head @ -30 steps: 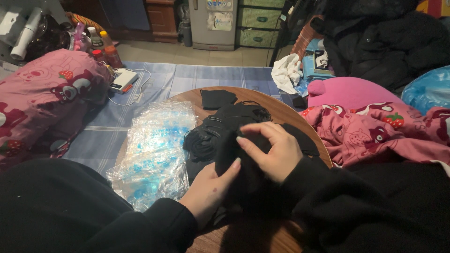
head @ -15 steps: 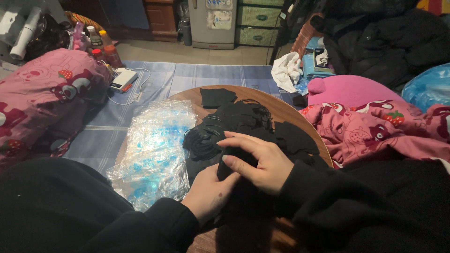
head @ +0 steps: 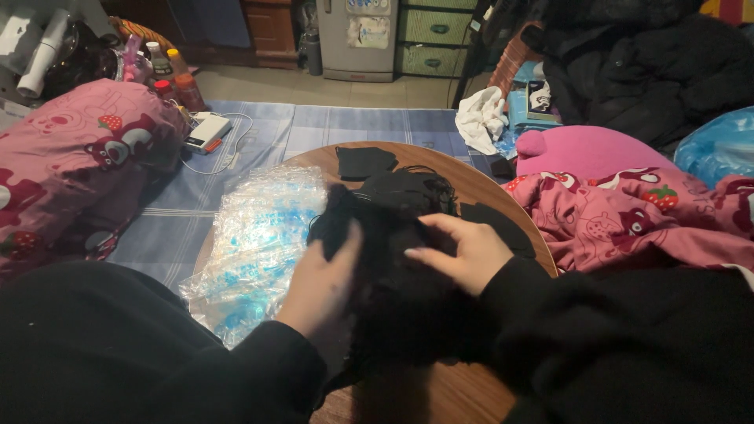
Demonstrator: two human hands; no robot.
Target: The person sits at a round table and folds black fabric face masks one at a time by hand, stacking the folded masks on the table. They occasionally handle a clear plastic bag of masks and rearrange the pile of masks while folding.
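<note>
A heap of black face masks lies on a round wooden table. My left hand grips the left side of the heap, thumb up against the black fabric. My right hand rests on top of the heap, fingers pointing left and pinching the masks. One single black mask lies apart at the far side of the table. A stack of clear plastic bags with blue print lies just left of the heap, partly over the table edge.
A pink patterned blanket lies at the left and another at the right. A blue checked mat covers the floor beyond. Bottles, a white device with a cable, a white cloth and dark clothes lie further back.
My left hand has moved up along the left side of the black heap. My right hand has slid lower and flattened over the masks.
</note>
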